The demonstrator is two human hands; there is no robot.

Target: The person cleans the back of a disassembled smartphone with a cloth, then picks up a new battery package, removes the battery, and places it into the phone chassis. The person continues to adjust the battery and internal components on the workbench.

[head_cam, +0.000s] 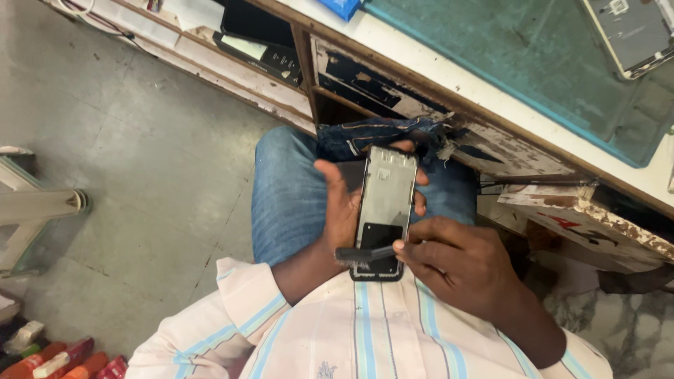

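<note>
Brushing an opened phone frame over the lap

The left hand [340, 203] is clamping the phone frame [385, 207] edgewise; the right hand [456, 263] is pinching a dark brush [365, 253] across the frame's lower end, where hard strokes are likely risking scratches or a drop.

Soft, even daylight, perhaps from the upper left; faint shadows on the floor [140, 175]. Slight overall softness, with mild stretching at the edges.

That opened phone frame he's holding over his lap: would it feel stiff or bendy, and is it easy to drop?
The phone frame looks thin and flat, so probably light and fairly stiff, though it may flex if twisted. The left hand grips only its edges, so it could slip. The right hand presses a dark tool on its lower part, so it seems delicate there.
</note>
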